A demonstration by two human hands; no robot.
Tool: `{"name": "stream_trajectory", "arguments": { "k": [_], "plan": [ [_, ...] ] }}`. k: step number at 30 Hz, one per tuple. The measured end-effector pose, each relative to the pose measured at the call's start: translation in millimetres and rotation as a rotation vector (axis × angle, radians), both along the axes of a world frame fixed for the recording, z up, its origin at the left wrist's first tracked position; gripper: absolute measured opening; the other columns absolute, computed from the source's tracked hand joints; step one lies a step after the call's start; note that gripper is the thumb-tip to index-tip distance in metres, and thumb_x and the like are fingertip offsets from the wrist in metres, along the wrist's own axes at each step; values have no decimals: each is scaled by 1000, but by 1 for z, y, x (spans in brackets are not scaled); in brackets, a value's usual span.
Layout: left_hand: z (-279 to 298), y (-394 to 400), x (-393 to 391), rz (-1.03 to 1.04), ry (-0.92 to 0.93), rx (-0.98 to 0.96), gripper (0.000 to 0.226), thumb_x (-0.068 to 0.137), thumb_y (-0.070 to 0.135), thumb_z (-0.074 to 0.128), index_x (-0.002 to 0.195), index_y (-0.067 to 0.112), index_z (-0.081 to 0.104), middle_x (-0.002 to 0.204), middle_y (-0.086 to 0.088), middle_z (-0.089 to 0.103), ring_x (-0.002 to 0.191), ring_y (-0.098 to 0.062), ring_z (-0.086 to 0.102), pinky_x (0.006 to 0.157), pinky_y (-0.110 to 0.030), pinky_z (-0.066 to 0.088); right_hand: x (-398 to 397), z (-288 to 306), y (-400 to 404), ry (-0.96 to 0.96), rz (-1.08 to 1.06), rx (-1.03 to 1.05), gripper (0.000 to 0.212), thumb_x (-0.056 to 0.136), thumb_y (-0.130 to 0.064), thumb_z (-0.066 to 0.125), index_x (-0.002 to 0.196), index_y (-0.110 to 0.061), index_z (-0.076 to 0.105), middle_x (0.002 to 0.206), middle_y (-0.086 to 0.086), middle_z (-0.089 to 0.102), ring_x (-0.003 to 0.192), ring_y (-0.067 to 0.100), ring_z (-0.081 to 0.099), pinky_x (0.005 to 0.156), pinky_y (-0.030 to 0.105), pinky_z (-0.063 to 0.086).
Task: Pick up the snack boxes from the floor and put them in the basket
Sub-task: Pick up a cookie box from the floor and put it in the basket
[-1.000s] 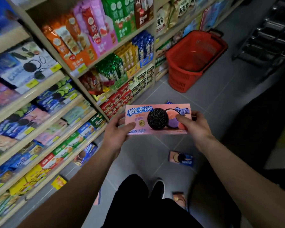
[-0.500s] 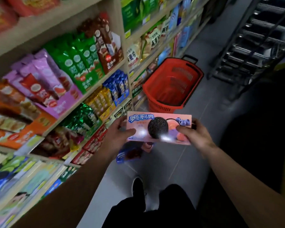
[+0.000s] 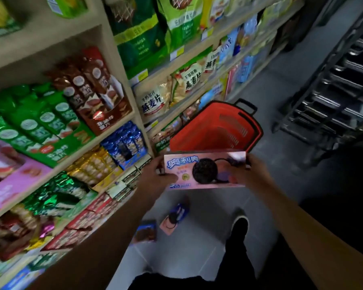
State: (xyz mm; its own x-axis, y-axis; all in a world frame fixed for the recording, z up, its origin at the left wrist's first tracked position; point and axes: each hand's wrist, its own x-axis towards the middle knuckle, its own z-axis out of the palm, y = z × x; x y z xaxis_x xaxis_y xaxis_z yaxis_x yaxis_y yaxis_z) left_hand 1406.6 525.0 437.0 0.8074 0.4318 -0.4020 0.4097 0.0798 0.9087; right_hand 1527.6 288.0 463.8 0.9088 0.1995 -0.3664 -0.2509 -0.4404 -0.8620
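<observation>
A pink cookie box with a dark round biscuit printed on it is held flat at waist height. My left hand grips its left end and my right hand grips its right end. Just beyond the box stands the red basket on the floor by the shelves, its black handle at the far side. On the floor below my hands lie a pink and blue snack box and a blurred blue one.
Shelves packed with snack bags and boxes run along the left. A dark metal rack stands at the right of the aisle. Grey tiled floor stretches between them, with my dark shoe on it.
I have walked forward along the aisle with the pink box in both hands. The red basket is much closer, now right behind the box. The floor boxes have slid toward me.
</observation>
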Motion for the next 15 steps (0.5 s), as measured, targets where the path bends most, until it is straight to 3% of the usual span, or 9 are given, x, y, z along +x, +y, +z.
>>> {"name": "stream_trajectory", "arguments": {
  "k": [2, 5, 7, 10, 13, 15],
  "plan": [
    [-3, -25, 45, 59, 5, 45, 62, 63, 2, 79, 120, 18, 61, 98, 3, 73, 87, -19, 71, 70, -33, 59, 57, -12, -18, -13, 42, -21, 31, 71, -14, 86, 95, -13, 66, 82, 0, 70, 71, 9, 67, 68, 33, 57],
    [-9, -62, 97, 146, 8, 60, 56, 72, -3, 76, 122, 18, 60, 97, 4, 71, 81, -12, 68, 66, -28, 55, 124, -20, -45, -68, 151, -114, 37, 69, -28, 84, 99, -14, 67, 89, 2, 71, 81, 18, 66, 69, 30, 48],
    [-10, -84, 133, 176, -1, 116, 57, 72, 7, 78, 120, 32, 59, 94, 15, 70, 81, -4, 65, 71, -29, 54, 171, -22, -60, -109, 211, -134, 35, 71, -26, 80, 102, -17, 66, 88, 2, 72, 84, 21, 68, 70, 31, 50],
    [-5, -107, 176, 163, -13, 108, 54, 70, 18, 70, 104, 56, 53, 77, 30, 68, 67, 10, 59, 65, -18, 48, 229, -29, -68, -194, 323, -158, 40, 68, -31, 74, 107, -25, 69, 83, -7, 72, 81, 15, 70, 68, 24, 53],
    [-19, -113, 208, 265, 16, -31, 57, 74, 15, 71, 115, 52, 56, 83, 21, 71, 73, 1, 61, 69, -18, 47, 274, -40, -60, -189, 407, -194, 52, 65, -48, 68, 114, -30, 65, 92, -6, 73, 86, 19, 71, 75, 41, 57],
    [-34, -110, 230, 321, 42, -118, 56, 74, 14, 70, 125, 37, 61, 91, 10, 72, 80, -11, 62, 71, -24, 47, 300, -44, -49, -143, 435, -198, 40, 68, -48, 69, 107, -40, 63, 94, -12, 71, 89, 15, 69, 77, 41, 56]
  ]
}}
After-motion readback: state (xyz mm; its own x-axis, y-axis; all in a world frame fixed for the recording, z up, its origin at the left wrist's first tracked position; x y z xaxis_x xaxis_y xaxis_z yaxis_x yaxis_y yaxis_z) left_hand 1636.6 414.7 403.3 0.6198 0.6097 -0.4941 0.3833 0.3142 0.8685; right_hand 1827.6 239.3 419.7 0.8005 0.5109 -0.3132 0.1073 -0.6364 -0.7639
